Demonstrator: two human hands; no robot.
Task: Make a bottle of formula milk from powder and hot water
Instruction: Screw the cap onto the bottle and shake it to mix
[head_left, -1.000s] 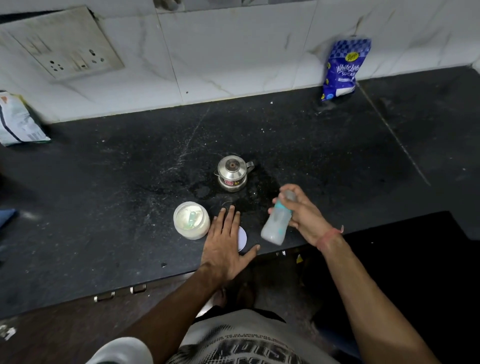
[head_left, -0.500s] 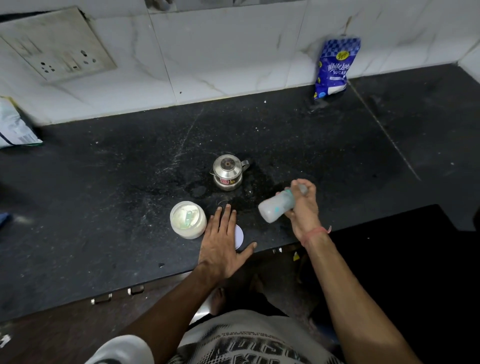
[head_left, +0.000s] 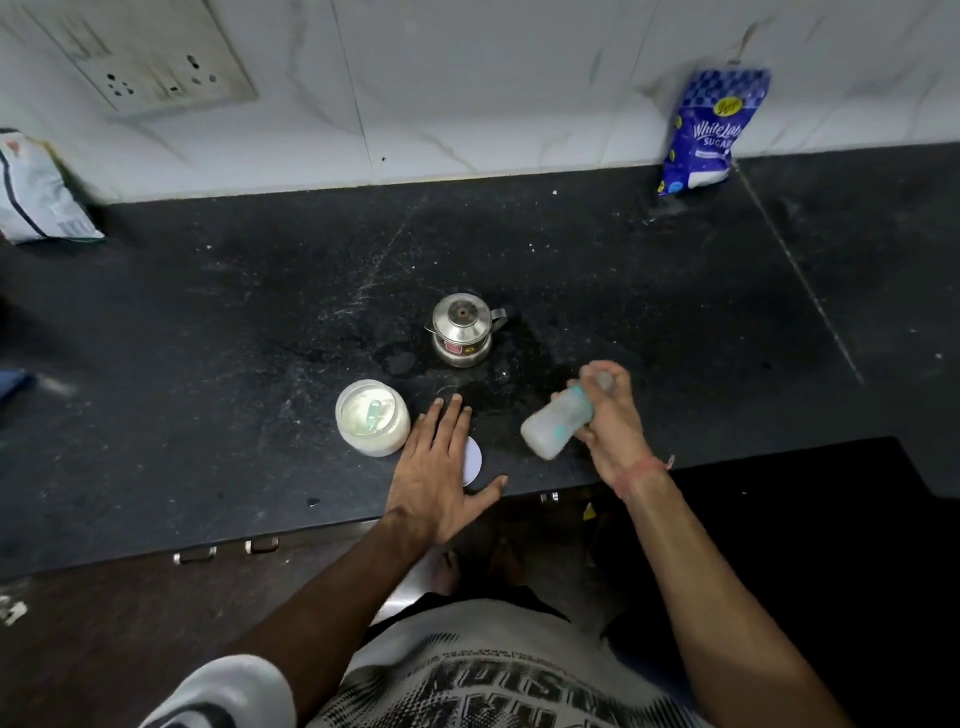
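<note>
Black stone counter (head_left: 623, 270) fills my view, backed by a white tiled wall (head_left: 467, 78) with a switch plate (head_left: 156, 57) at the upper left. Near the front edge, my right hand (head_left: 610, 421) grips the baby bottle (head_left: 558, 421) at its teat end, fingers curled round the neck, so the bottle is tilted with its base pointing left and toward me, off the counter. The bottle looks cloudy white and is blurred, so I cannot tell its fill level. My left hand (head_left: 439, 467) lies flat on the counter just left of the bottle, fingers straight and spread, palm over a round white lid (head_left: 474, 460) of which only the right edge shows. Touching or just beside that hand's little-finger side stands the open powder jar (head_left: 372, 423), with pale powder and a light green scoop inside. Behind the left hand, further from me, sits a small steel kettle (head_left: 462, 335) with its lid on and its handle pointing right; dark wet patches mark the counter around it. Well apart, a blue sugar bag (head_left: 706, 130) leans against the wall at the far right, and a white packet (head_left: 36, 192) lies at the far left against the wall.
</note>
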